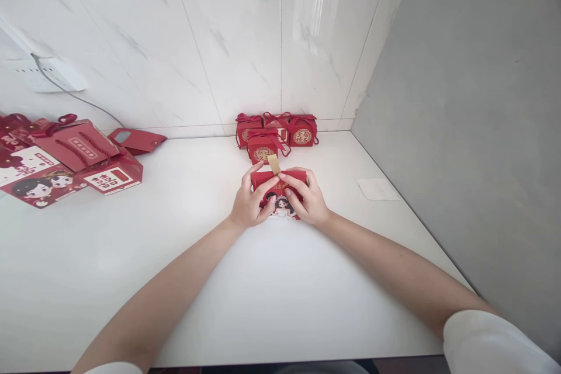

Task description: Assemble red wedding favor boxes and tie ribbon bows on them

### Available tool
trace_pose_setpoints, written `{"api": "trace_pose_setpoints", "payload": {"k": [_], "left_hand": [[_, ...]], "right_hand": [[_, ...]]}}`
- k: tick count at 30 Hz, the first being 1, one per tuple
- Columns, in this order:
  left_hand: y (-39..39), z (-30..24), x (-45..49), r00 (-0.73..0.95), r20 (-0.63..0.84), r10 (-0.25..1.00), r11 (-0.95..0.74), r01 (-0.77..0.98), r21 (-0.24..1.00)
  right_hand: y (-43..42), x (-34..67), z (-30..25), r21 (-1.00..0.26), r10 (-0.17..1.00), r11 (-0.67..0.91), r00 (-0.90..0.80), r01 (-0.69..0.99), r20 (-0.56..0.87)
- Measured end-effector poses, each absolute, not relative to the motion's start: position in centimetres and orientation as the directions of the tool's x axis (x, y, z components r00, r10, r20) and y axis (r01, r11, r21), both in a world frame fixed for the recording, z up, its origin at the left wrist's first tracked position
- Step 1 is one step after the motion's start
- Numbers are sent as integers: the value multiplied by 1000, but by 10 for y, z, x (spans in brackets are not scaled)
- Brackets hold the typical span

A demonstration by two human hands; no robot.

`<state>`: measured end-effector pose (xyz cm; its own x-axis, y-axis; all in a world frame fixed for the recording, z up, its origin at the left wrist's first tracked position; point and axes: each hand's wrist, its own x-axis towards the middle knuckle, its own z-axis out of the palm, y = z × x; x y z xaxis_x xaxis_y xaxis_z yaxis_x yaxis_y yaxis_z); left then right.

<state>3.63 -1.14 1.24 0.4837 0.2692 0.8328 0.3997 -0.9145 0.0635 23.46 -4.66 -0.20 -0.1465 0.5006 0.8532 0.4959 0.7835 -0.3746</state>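
A red gift box [284,209] printed with a cartoon bridal couple stands on the white table between my hands. From its top edge a short gold strip [274,164] sticks up. My left hand [252,201] wraps the box's left side, with its index finger reaching to the foot of the strip. On the right side my right hand [309,198] grips the box, its index fingertip meeting the left one at the top middle. Just behind, a small red box with a ribbon bow [263,149] shows gold lettering. My palms and fingers hide the box's sides.
Several ribboned red boxes [302,130] stand against the tiled wall. At left is a pile of red gift boxes and bags [83,155]. A grey cable [79,96] runs down the wall. A white sheet [379,189] lies near the grey panel [473,128] at right.
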Motion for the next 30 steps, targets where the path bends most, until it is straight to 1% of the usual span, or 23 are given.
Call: {"api": "trace_pose_setpoints", "payload": {"k": [2, 4, 6, 7, 8, 9, 10, 12, 13, 15, 18, 20, 25, 27, 30], "left_hand": [[-11, 13, 36, 484, 830, 276, -910, 408, 65], [-12, 13, 36, 484, 833, 267, -916, 397, 63], [-15, 13, 39, 459, 855, 242, -936, 342, 81], [-17, 14, 42, 418, 876, 241, -947, 300, 117], [-20, 16, 45, 350, 896, 271, -948, 257, 187], [-24, 19, 49, 268, 900, 344, -932, 217, 291], [-27, 23, 53, 194, 869, 455, -887, 183, 423], [-33, 33, 59, 102, 716, 691, -722, 147, 676], [-34, 38, 61, 94, 625, 775, -632, 142, 762], [-34, 46, 61, 116, 503, 856, -516, 134, 846], [-31, 52, 58, 164, 445, 880, -466, 129, 875], [-30, 54, 55, 199, 452, 870, -483, 156, 861], [-32, 60, 53, 251, 571, 781, -623, 253, 740], [-32, 62, 53, 270, 616, 740, -672, 268, 690], [-32, 62, 53, 280, 643, 713, -701, 267, 661]], "right_hand": [[-48, 234, -1, -430, 538, 761, -102, 485, 837], [-51, 232, 2, -539, 607, 717, -16, 441, 794], [-54, 229, 9, -663, 686, 661, 75, 352, 724], [-56, 227, 13, -709, 716, 638, 108, 300, 690], [-58, 225, 18, -739, 735, 624, 131, 255, 665], [-59, 224, 22, -755, 745, 617, 146, 221, 651], [-60, 223, 27, -763, 749, 616, 156, 196, 644], [-62, 221, 35, -772, 757, 616, 156, 154, 635], [-63, 221, 38, -779, 764, 613, 151, 132, 627], [-64, 221, 44, -793, 780, 603, 141, 91, 609], [-64, 223, 49, -816, 807, 575, 119, 59, 578], [-63, 223, 50, -840, 835, 540, 99, 40, 542], [-59, 224, 48, -887, 886, 461, 76, -36, 458], [-59, 224, 47, -890, 891, 452, 64, -58, 449], [-60, 224, 47, -889, 891, 453, 47, -64, 451]]}}
